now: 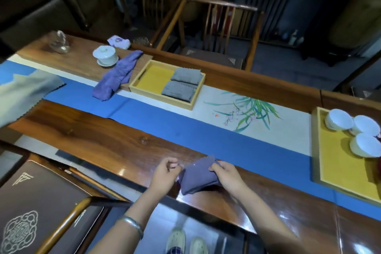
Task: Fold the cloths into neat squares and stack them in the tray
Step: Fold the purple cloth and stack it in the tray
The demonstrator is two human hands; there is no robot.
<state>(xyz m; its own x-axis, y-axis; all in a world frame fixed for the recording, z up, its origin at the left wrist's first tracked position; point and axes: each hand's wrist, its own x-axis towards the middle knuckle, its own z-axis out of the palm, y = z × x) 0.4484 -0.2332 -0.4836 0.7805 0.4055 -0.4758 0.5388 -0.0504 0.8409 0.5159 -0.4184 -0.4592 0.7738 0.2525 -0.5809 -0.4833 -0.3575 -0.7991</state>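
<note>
Both hands work a dark purple cloth (pixel 199 177) at the near edge of the bench (pixel 115 140), partly folded into a rough wedge, not square yet. Left hand (pixel 166 172) is closed, pinching what looks like the cloth's left corner; blur makes the contact hard to confirm. Right hand (pixel 224 173) grips the cloth's right edge, fingers curled over the fold. Cloth hangs close to the bench lip, so a loose pinch could let it slide off toward the floor. Uneven corners now would likely give a lopsided square that sits badly on a stack. Further out on the blue runner (pixel 185 128), the wooden tray (pixel 162 94) holds two folded grey cloths (pixel 181 83) side by side on its right half; yellow left half is bare. An unfolded purple cloth (pixel 117 75) lies bunched just left of the tray, touching its edge, and its far end sits just beside a lidded white cup (pixel 105 55); dragging it carelessly could knock the cup. A pale cloth (pixel 24 94) lies at far left, overhanging the runner.
</note>
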